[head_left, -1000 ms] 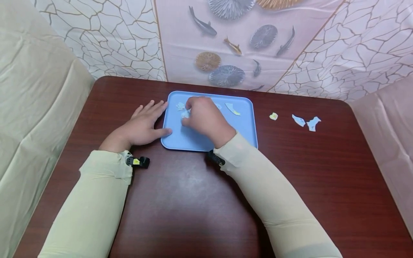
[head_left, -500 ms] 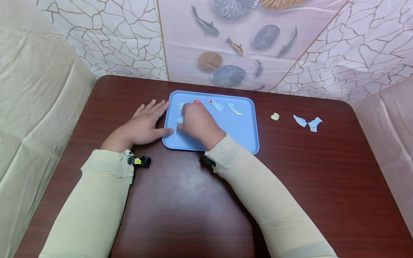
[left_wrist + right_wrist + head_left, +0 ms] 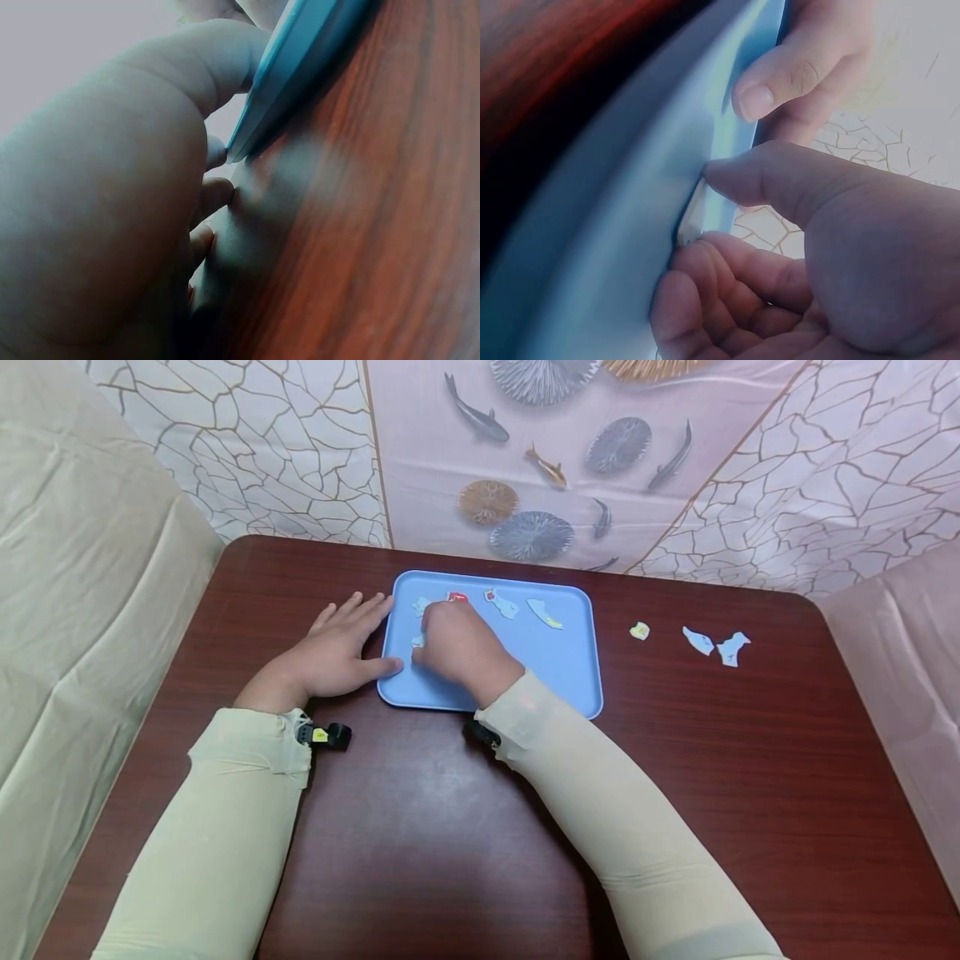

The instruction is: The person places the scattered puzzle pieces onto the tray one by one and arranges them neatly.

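Note:
A light blue tray (image 3: pixel 547 672) lies near the back of the table. My right hand (image 3: pixel 467 652) is over its left half, thumb and fingertips pinching a small pale blue puzzle piece (image 3: pixel 692 214) low against the tray floor. Most of that piece is hidden by the hand in the head view. My left hand (image 3: pixel 322 653) is spread at the tray's left side, with its thumb on the rim and fingertips touching the upper left edge. Along the tray's back lie a pale piece (image 3: pixel 422 606), a red piece (image 3: pixel 457 597), a pale piece with a red spot (image 3: pixel 501 604) and a curved piece (image 3: pixel 544 614).
On the dark wooden table (image 3: pixel 420 843), right of the tray, are a small yellow piece (image 3: pixel 640 631) and two pale blue pieces (image 3: pixel 698 640), close together. A patterned cloth (image 3: pixel 525 468) hangs behind the table's back edge.
My right hand has shifted left and slightly down over the tray since a second ago, uncovering the red piece. During the last half second it stays nearly still. My left hand has kept its place.

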Motion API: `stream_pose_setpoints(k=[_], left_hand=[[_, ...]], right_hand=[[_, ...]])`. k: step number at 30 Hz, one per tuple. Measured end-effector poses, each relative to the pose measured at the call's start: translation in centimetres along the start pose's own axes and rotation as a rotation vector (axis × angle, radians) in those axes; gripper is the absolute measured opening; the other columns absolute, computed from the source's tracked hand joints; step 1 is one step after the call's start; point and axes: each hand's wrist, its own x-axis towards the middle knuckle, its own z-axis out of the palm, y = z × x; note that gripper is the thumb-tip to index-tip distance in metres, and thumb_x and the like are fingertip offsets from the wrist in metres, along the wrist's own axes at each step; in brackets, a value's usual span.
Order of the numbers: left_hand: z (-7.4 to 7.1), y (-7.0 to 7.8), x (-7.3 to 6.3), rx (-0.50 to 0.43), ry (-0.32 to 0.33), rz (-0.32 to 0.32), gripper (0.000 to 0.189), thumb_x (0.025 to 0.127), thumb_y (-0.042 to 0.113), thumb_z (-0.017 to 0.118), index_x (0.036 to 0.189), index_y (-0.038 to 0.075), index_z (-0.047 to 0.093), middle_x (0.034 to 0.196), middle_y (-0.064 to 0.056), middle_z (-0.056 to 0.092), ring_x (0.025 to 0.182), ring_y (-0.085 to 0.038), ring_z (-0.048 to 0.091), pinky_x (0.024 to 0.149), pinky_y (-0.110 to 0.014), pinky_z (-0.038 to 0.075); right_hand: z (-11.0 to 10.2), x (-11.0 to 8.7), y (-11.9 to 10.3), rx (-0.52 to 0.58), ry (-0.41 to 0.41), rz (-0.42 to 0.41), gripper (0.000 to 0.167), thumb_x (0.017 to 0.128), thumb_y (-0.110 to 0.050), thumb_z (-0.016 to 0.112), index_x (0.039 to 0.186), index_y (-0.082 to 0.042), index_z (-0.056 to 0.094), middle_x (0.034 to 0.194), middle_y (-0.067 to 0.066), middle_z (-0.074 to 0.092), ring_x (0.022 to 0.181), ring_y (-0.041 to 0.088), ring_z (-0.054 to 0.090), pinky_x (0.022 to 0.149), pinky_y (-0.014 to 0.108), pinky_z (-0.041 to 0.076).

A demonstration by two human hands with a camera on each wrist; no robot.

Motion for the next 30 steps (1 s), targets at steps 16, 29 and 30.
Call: stream_pose_setpoints(k=[16,29,30], left_hand=[[-0.1,0.1,0.0,-0.008,-0.006,-0.004,0.099,0.108,0.058,0.066,0.183,0.023,0.011,0.192,-0.009,0.010,0.178,-0.040,-0.003,0.141,-0.066,-0.005],[0.0,0.1,0.0,0.001,-0.016,-0.016,0.102,0.108,0.058,0.067,0.184,0.024,0.008,0.192,-0.008,0.008,0.178,-0.039,-0.005,0.141,-0.066,-0.006],[0.0,0.1,0.0,0.002,-0.015,-0.016,0.102,0.108,0.058,0.067,0.184,0.024,0.008,0.192,-0.008,0.008,0.178,-0.039,-0.005,0.141,-0.066,-0.006]], right_hand=[[-1.2,-1.1,0.4,0.019,0.011,-0.004,0.029,0.105,-0.035,0.080,0.119,-0.010,0.079,0.114,0.005,0.079,0.111,0.025,0.071,0.106,0.043,0.058],[-5.0,-5.1,4.6,0.106,0.138,0.055,0.043,0.102,-0.028,0.078,0.138,-0.005,0.077,0.130,0.013,0.080,0.117,0.026,0.073,0.104,0.047,0.061],[-5.4,-5.4,5.2,0.103,0.153,0.059,0.044,0.102,-0.029,0.078,0.138,-0.005,0.077,0.128,0.014,0.080,0.115,0.027,0.073,0.102,0.048,0.061]])
